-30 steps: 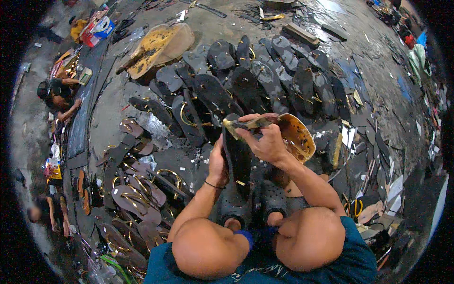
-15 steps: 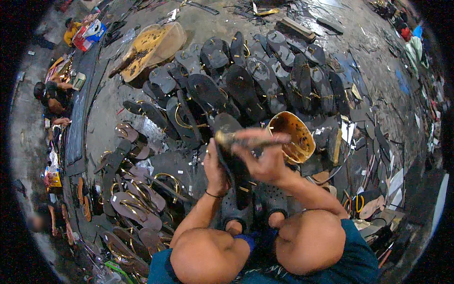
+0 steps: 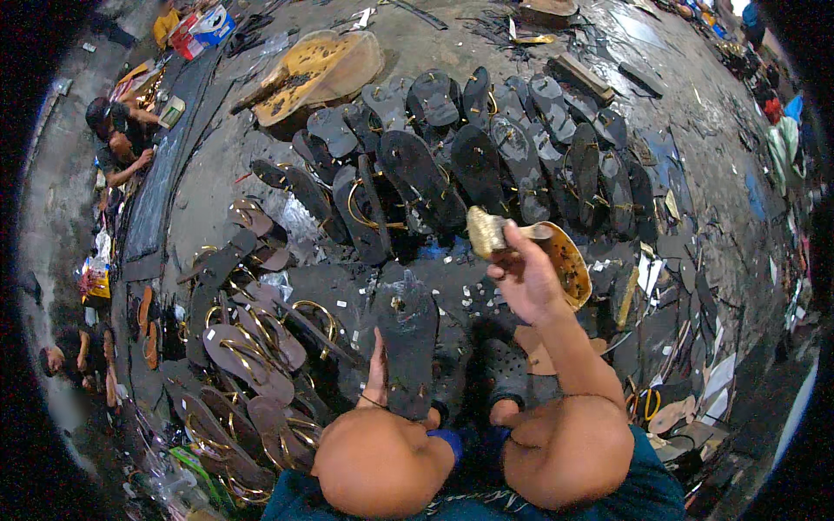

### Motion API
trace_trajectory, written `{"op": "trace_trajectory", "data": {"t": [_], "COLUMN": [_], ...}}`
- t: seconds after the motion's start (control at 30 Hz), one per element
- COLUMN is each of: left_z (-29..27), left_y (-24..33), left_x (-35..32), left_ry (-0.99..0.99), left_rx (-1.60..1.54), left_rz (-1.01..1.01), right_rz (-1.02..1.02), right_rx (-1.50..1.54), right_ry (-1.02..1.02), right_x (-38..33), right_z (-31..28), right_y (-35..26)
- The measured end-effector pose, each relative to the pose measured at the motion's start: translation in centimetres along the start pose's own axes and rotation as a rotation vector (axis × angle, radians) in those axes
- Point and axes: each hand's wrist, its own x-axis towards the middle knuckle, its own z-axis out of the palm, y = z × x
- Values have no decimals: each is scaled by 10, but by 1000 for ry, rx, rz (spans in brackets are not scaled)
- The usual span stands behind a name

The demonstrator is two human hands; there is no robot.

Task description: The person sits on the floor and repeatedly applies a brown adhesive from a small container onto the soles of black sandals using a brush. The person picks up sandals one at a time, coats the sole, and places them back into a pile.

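Note:
My left hand (image 3: 376,369) is at the left edge of a black sandal sole (image 3: 408,343), holding it up between my knees; most of its fingers are hidden behind the sole. The sole's far end has a wet-looking sheen. In my right hand (image 3: 530,282) is a brush (image 3: 486,233), its thick pale-yellow head pointing left and its handle running right. The brush is beside a yellowish tub (image 3: 575,271) streaked with dark residue, which my hand and the brush handle partly cover.
Rows of black sandals (image 3: 417,169) lie ahead on the floor. Brown sandals with gold straps (image 3: 248,360) are heaped at the left. A large stained yellow container (image 3: 321,74) lies far left. Scraps and scissors (image 3: 651,404) are at the right. Another person (image 3: 117,143) sits far left.
My right hand has moved the brush off the sole, to the right and up towards the tub. My left hand and the sole have come lower and nearer my knees.

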Motion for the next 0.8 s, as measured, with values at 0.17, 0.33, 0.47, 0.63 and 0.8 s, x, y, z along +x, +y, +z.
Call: {"op": "trace_trajectory", "data": {"t": [0.17, 0.33, 0.47, 0.63, 0.8], "left_z": [9, 44, 62, 17, 36], "left_y": [34, 74, 77, 75, 73], "left_x": [31, 76, 84, 94, 99], "left_ry": [67, 150, 65, 48, 165], "left_rx": [217, 151, 75, -79, 28], "left_rz": [276, 541, 598, 43, 481], "right_rz": [-2, -649, -705, -684, -546], "right_rx": [-138, -945, -1263, -951, -867], "right_ry": [-1, -167, 49, -380, -74], "right_x": [9, -12, 35, -10, 15], "right_z": [10, 36, -15, 42, 32], "right_y": [19, 52, 22, 52, 26]}}
